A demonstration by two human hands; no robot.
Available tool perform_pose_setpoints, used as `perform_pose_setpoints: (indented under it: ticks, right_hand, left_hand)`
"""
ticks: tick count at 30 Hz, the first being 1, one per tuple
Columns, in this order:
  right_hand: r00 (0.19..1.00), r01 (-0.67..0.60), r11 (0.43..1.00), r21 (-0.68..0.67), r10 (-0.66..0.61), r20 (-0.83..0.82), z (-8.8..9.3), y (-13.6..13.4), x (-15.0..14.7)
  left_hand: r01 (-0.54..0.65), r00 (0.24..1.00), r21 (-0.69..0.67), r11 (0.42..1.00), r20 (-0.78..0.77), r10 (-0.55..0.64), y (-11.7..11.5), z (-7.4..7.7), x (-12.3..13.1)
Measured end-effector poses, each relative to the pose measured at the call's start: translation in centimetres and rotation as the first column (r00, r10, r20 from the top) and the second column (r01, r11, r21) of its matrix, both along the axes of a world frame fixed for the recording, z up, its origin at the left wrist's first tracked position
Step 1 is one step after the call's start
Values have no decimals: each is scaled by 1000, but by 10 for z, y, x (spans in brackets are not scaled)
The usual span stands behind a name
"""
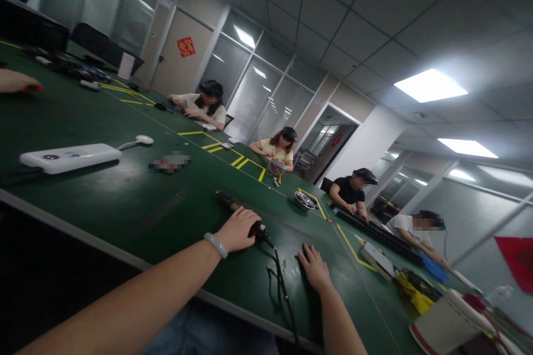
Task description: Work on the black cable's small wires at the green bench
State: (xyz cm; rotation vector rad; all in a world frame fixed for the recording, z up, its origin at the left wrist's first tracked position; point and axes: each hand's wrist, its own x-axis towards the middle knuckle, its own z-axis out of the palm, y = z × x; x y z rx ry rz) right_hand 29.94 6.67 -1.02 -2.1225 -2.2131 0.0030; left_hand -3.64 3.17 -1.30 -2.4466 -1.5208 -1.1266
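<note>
My left hand (239,228), with a pale bracelet at the wrist, is closed over a black corded tool (227,201) that looks like an electric screwdriver. The tool lies on the green table (183,244), its tip pointing away to the left. My palm hides its middle. From its rear end a black cable (280,274) runs toward the table's near edge. My right hand (315,267) rests flat on the tabletop, right of the cable, fingers stretched out and holding nothing.
A white elongated device (73,158) with a cord lies left, beside a blurred small item (170,162). A round metal part (304,201) sits ahead. A white container (447,324) stands near right. Several co-workers sit opposite; another person's hand (19,82) shows far left.
</note>
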Motion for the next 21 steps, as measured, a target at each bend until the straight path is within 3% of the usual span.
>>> perform_pose_setpoints:
  ticks: [4,10,16,21]
  right_hand:
    - [993,90,995,-45,-86,81,-6,-12,16]
    - [969,245,969,-35,-245,4,-10,5,-4]
    - [904,413,910,-48,-415,-97,-12,32,-29]
    - [903,409,913,12,-402,-152,-8,37,-34]
  left_hand:
    - [90,990,19,996,-106,-88,7,-1,6]
    - [246,942,-11,969,-234,-242,24,12,21]
    - [97,961,37,995,-265,-84,41,15,35]
    - [-72,969,55,996,-232,83,54,13,24]
